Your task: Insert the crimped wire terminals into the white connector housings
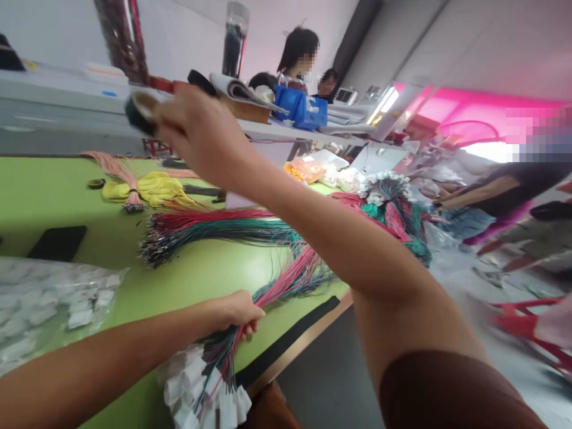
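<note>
Near the table's front edge, my left hand (243, 313) is closed around a bundle of red, teal and black wires (286, 277). White connectors (227, 405) hang from the bundle's near end. My right hand (196, 128) is raised at shelf height, its fingers closed on a dark roll of tape (140, 113), which is blurred. Under my right forearm, a larger spread of red, teal and black wires (214, 229) lies across the green table (116, 238), its bare-tipped ends at the left.
A plastic bag of white connectors (53, 304) and a black pad (58, 243) lie left. Behind are yellow wires (163, 189) and pink wires (120, 173). Blue bins (301, 107) stand on the shelf. People are at the back and right; a red stool (527, 328) stands right.
</note>
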Tool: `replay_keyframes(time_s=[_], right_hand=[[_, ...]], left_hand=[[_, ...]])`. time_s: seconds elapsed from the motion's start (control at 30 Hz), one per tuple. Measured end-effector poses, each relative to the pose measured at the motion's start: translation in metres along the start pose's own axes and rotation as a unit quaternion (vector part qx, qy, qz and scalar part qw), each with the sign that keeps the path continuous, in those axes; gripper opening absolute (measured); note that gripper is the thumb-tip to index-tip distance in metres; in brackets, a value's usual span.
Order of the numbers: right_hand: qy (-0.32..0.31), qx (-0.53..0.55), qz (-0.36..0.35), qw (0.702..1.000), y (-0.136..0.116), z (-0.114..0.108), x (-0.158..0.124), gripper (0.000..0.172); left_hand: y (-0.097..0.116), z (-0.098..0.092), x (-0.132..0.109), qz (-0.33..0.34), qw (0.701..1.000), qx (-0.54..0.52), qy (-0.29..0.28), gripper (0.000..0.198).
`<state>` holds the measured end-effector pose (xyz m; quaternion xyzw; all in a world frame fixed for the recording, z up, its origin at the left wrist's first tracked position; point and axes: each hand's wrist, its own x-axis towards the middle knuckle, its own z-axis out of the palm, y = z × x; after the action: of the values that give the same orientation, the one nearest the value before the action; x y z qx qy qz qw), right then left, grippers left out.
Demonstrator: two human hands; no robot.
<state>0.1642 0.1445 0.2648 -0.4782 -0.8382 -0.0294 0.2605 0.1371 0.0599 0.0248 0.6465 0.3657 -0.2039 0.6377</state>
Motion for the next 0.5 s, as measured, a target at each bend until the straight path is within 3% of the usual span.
replay_keyframes(time_s=[0.1,0.17,0.23,0.33,0.4,0.5], right_hand=[[-0.064,0.072,0.034,0.995,-0.002,0.008,-0.120,0.018],[-0.105,0.174,0.129,0.971,0.003,0.020,-0.192,0.016],[-0.132,0.245,0.271,0.922,0.011,0.031,-0.245,0.021],[-0.121,0.318,0.421,0.841,0.017,0.041,-0.282,0.031],[-0.110,0.366,0.452,0.806,0.016,0.042,-0.288,0.036],[-0.107,0.404,0.467,0.779,0.013,0.043,-0.286,0.039]], left_hand=[[-0.002,0.001,0.000,0.018,0.999,-0.044,-0.012,0.024],[-0.003,0.003,-0.001,0.034,0.997,-0.071,-0.020,0.027],[-0.003,0.007,-0.003,0.053,0.994,-0.090,-0.021,0.027],[-0.004,0.013,-0.005,0.077,0.992,-0.099,-0.001,0.019],[-0.004,0.016,-0.007,0.087,0.991,-0.097,0.016,0.017],[-0.004,0.018,-0.009,0.102,0.990,-0.093,0.035,0.015]])
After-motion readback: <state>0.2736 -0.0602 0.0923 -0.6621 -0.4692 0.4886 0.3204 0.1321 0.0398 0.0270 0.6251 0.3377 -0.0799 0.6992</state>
